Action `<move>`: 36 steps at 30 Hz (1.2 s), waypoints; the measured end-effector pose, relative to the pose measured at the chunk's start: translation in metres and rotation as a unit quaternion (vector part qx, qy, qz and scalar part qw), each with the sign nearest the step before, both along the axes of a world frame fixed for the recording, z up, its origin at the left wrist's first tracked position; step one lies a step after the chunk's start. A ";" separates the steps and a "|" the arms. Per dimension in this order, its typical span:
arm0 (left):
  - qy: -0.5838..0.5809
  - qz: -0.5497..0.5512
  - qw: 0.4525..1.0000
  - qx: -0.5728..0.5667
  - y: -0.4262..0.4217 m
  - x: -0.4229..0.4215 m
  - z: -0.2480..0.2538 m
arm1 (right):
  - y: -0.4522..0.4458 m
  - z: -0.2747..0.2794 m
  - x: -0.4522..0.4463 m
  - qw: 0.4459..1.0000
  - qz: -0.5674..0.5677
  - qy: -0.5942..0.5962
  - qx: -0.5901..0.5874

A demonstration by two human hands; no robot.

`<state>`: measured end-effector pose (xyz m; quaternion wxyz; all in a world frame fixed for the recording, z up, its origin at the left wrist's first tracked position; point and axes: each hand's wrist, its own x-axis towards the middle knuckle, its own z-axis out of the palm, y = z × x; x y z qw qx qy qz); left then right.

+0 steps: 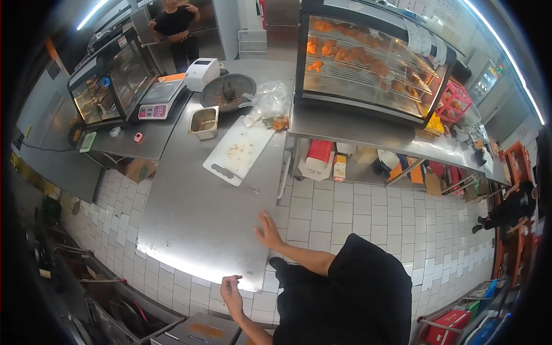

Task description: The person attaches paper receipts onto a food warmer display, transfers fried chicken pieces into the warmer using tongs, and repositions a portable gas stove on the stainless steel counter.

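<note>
My right hand (268, 232), fingers spread, is at the right edge of the steel table (195, 213); whether it touches the top I cannot tell. My left hand (232, 294), fingers curled in toward the thumb, is by the table's near corner; what it holds, if anything, is too small to make out. Farther up the table lies a white cutting board (241, 148) with food crumbs. A thin metallic utensil (248, 189) rests just below the board. Behind it are a metal pan (204, 122), a large dark mortar (244, 86) with a pestle, and a clear plastic bag (270, 100).
A heated display case (368, 63) with browned pieces of food stands on the right counter. Left are a scale (158, 100) and a smaller glass case (103, 92). A person (175, 29) stands at the back; another (512, 207) is far right.
</note>
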<state>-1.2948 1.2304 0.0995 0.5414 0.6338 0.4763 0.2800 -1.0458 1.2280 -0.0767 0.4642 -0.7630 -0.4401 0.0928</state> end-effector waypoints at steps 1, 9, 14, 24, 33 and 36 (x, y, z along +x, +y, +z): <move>-0.007 0.003 1.000 -0.025 0.008 -0.008 -0.011 | 0.007 -0.002 -0.002 1.000 -0.004 0.001 -0.001; -0.081 -0.076 0.988 -0.103 0.046 -0.044 0.017 | 0.011 0.008 -0.021 0.990 -0.029 -0.110 -0.077; -0.168 -0.095 0.980 -0.055 0.120 -0.063 0.088 | 0.027 0.052 -0.100 0.998 -0.001 -0.053 -0.046; -0.157 -0.241 0.865 0.411 0.255 -0.192 0.289 | 0.078 0.019 -0.194 0.980 -0.147 -0.120 -0.062; -0.226 -0.152 0.684 0.677 0.335 -0.269 0.398 | 0.108 0.109 -0.238 0.960 -0.175 -0.109 -0.190; -0.314 -0.100 0.656 0.679 0.401 -0.306 0.384 | 0.118 0.084 -0.229 0.952 -0.186 -0.135 -0.203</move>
